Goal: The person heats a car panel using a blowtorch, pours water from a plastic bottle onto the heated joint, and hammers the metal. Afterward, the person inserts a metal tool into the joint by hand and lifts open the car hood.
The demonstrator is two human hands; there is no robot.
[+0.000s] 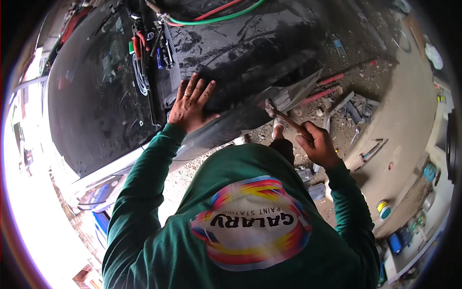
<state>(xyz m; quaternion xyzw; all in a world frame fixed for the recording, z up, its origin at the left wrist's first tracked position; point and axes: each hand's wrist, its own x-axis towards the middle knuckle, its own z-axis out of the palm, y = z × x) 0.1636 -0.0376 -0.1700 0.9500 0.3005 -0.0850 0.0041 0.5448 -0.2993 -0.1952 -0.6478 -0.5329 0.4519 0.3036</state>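
My left hand [191, 106] lies with fingers spread on the dusty dark hood [240, 58] of a vehicle, close to its side edge. My right hand [315, 142] is wrapped round the wooden handle of a hammer [271, 108], whose head is by the vehicle's side panel. Left of my left hand, pliers with red handles [139, 42] and other small tools lie near the base of the windshield [91, 91]. A green hose [221, 20] and a red hose cross the hood at the top.
On the ground at the right are red bars [320, 95], a pile of metal scraps [356, 108] and a plastic bottle [340, 46]. Pliers [373, 150] lie on a pale ledge at the right. A yellow and teal can [383, 210] stands lower right. My foot [278, 129] shows below the hammer.
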